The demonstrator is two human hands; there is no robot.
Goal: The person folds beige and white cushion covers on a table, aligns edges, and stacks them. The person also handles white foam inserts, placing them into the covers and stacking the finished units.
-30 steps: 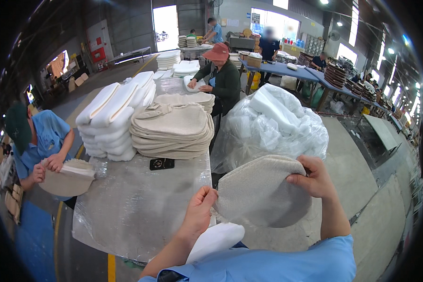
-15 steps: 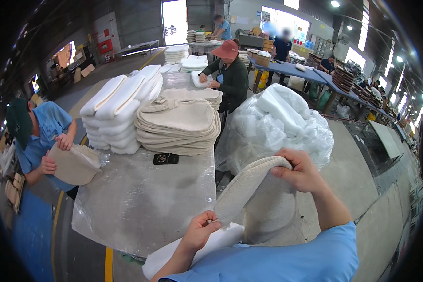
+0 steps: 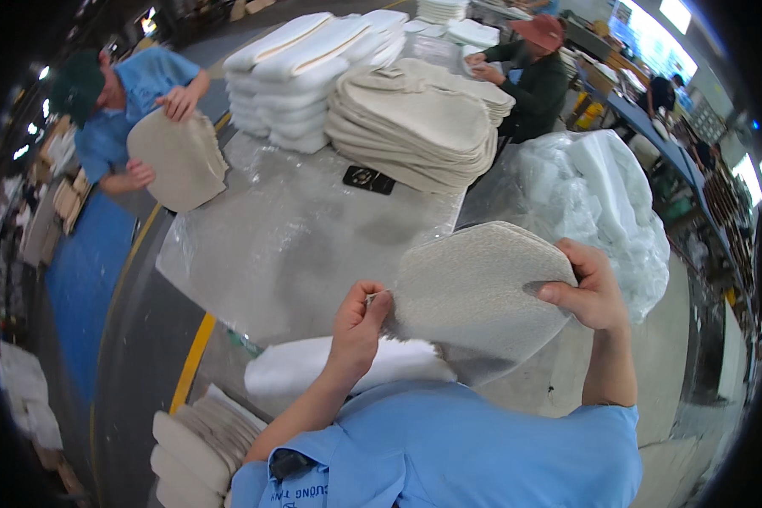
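A beige fabric cushion cover point(image 3: 478, 292) is stretched between my hands, its broad face turned up, above the near right edge of the table. My left hand point(image 3: 360, 326) pinches its left edge, where the fabric looks frayed. My right hand point(image 3: 591, 286) grips the right side, thumb on top and fingers behind. Below the cover, close to my body, lies a white padding piece point(image 3: 288, 368), partly hidden by my left forearm and the cover. Beyond them, a stack of beige covers point(image 3: 411, 127) stands beside a stack of white padding point(image 3: 284, 89).
Plastic film covers the table point(image 3: 271, 245), where a flat black object point(image 3: 368, 179) lies. To the right is a clear plastic bag point(image 3: 593, 203) of white padding. A co-worker point(image 3: 135, 110) at left holds another cover; a second point(image 3: 533, 80) sits behind the stacks. More covers point(image 3: 203, 440) are piled lower left.
My view has tilted down and turned left. The cover, bent upward before, is now spread flatter with its face up. Both hands still hold it. The co-worker at left has raised their cover.
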